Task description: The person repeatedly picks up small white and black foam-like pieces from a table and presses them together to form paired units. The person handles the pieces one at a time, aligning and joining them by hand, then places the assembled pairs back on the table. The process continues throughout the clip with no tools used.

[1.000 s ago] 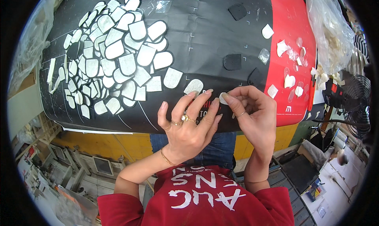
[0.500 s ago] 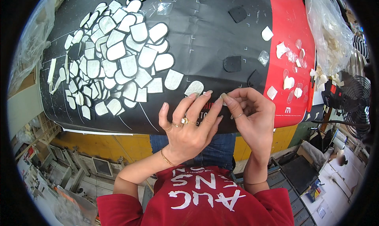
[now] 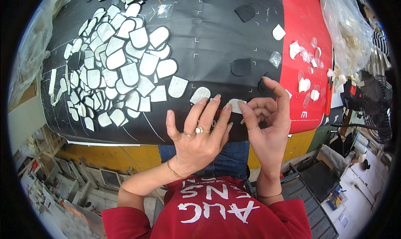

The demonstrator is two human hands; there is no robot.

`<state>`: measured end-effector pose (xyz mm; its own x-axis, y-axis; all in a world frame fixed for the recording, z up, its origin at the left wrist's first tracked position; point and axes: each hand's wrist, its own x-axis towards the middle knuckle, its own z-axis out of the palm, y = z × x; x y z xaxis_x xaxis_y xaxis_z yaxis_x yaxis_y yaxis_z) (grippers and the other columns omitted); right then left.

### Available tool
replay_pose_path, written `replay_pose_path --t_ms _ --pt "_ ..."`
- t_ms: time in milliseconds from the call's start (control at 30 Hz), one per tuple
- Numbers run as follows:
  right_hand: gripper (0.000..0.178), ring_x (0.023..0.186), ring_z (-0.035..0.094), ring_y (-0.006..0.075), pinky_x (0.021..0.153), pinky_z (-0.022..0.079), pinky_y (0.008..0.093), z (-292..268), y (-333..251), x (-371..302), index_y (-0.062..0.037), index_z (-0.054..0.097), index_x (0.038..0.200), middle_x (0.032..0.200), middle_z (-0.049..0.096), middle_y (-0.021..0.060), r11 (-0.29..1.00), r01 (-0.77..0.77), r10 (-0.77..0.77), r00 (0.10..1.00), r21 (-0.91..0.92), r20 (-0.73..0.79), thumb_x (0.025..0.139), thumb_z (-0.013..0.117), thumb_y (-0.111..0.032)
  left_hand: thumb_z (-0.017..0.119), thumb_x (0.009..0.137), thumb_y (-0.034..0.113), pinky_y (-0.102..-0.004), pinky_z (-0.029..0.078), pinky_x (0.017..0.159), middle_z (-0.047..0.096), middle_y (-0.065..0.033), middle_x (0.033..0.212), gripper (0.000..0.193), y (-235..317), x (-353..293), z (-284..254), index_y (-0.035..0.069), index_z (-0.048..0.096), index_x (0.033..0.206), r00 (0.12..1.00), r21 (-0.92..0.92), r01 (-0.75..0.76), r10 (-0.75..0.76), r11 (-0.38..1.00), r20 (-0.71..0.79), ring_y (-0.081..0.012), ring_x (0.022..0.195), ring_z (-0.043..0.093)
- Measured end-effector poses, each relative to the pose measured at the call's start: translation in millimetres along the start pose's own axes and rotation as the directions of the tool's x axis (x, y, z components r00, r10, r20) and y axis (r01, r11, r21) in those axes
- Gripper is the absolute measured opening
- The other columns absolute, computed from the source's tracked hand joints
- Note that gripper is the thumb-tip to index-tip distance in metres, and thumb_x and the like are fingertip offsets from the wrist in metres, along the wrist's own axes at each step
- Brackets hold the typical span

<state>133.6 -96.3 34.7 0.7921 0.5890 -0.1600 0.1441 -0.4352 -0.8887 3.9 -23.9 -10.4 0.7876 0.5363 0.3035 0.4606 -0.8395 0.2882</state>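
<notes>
My left hand [image 3: 198, 132] lies palm down with its fingers spread over the mat. Two of its fingertips meet the near edge of a white round-topped patch [image 3: 201, 94]. Its index fingertip is beside another white patch [image 3: 236, 106], which my right thumb touches from the other side. On my right hand [image 3: 269, 120] the index finger is raised and apart from the thumb, while the other fingers curl in. A thin pale tip shows by those curled fingers; most of it is hidden, so its kind is unclear.
A heap of white dark-edged patches [image 3: 112, 59] spreads over the left of the black mat [image 3: 217, 30]. Black patches [image 3: 241, 67] lie to the right. White scraps [image 3: 304, 84] and clear film lie on the red strip [image 3: 292, 13]. A fan [image 3: 374, 101] stands at far right.
My right thumb and index finger, pinched together before, have parted, and the index finger has lifted. The white patch between my hands now shows. The view has shifted slightly.
</notes>
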Motion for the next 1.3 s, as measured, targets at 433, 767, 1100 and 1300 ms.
replay_pose_path --t_ms 433,767,1100,1300 --pt "0.034 0.071 0.058 0.017 0.064 0.048 0.0303 12.7 9.9 -12.9 -0.0012 0.054 0.117 0.102 0.056 0.0123 0.943 0.17 -0.201 0.976 -0.287 -0.082 0.087 0.07 0.004 0.067 0.087 0.035 -0.062 0.009 0.116 0.064 0.0008 0.129 0.033 -2.4 -1.9 1.5 0.021 0.073 0.116 1.0 0.005 -0.025 0.025 1.0 0.003 -0.0185 0.121 0.057" --pt "0.045 0.092 0.056 0.0296 0.074 0.05 0.0373 12.6 46.3 -36.3 -0.0055 0.069 0.12 0.122 0.055 0.0178 0.656 0.469 -0.549 0.834 -0.591 0.052 0.079 0.063 0.011 0.068 0.085 0.027 -0.0602 0.005 0.118 0.062 -0.0043 0.129 0.034 -1.4 1.0 2.2 0.017 0.071 0.117 0.995 0.045 -0.081 0.083 0.996 -0.047 -0.0227 0.125 0.054" --pt "0.041 0.1 0.057 0.0353 0.082 0.052 0.0412 26.6 53.6 -29.2 -0.0006 0.068 0.116 0.115 0.057 0.0181 0.731 0.452 -0.602 0.78 -0.511 -0.17 0.077 0.062 0.012 0.07 0.087 0.03 -0.0576 0.01 0.118 0.061 -0.0034 0.118 0.032 -16.4 5.0 3.7 0.013 0.07 0.115 0.953 0.032 -0.287 0.288 0.957 -0.097 -0.0232 0.12 0.055" --pt "0.027 0.096 0.06 0.0357 0.082 0.053 0.042 26.8 58.5 -29.7 0.0007 0.069 0.103 0.108 0.06 0.0167 0.756 0.501 -0.64 0.703 -0.421 -0.311 0.077 0.064 0.007 0.08 0.08 0.035 -0.0525 0.011 0.118 0.064 0.0026 0.111 0.025 -38.6 1.5 4.6 0.018 0.069 0.096 0.866 -0.063 -0.485 0.47 0.872 -0.171 -0.0169 0.113 0.059"
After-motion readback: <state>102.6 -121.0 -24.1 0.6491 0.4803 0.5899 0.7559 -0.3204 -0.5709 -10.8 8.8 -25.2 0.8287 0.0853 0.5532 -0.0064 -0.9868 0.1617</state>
